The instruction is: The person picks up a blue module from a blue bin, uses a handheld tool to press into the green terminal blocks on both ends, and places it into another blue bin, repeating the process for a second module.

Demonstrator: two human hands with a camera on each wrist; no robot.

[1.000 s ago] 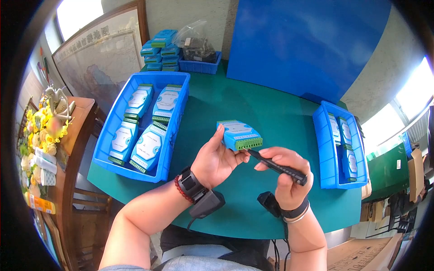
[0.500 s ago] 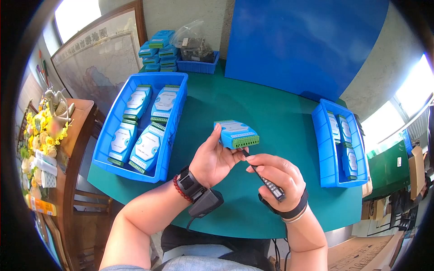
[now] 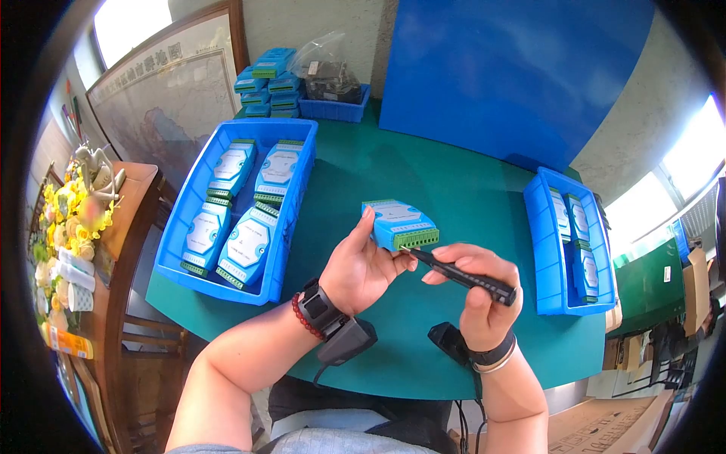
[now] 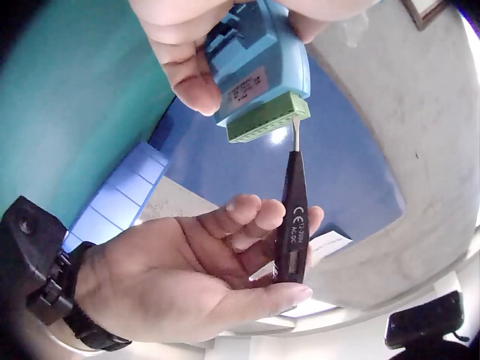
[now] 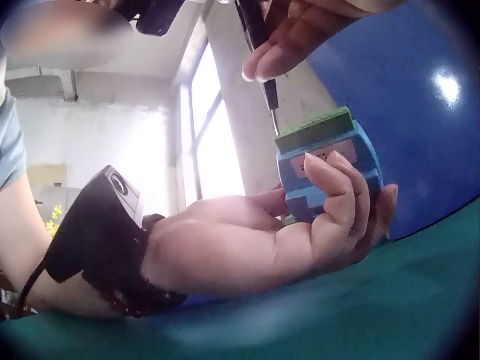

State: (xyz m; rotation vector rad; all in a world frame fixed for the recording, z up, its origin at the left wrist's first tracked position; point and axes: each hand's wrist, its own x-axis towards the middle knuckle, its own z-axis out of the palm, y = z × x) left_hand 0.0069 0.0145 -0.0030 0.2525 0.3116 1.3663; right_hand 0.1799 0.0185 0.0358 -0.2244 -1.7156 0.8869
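Pinching the black screwdriver (image 3: 467,280), the right hand (image 3: 490,303) sets its tip at the green terminal strip (image 3: 417,239) of the blue module (image 3: 397,215), held in the left hand's (image 3: 359,278) grip above the surface (image 3: 469,193), right of the large tray (image 3: 292,212). Straight alignment and firm bracing should limit slipping.

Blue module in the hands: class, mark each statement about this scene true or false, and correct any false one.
1. The left hand holds the blue module. True.
2. The right hand holds scissors. False: it holds a screwdriver.
3. The screwdriver's tip is at the green terminal. True.
4. The left bin contains only two modules. False: it contains four.
5. Red beads circle the left wrist. True.
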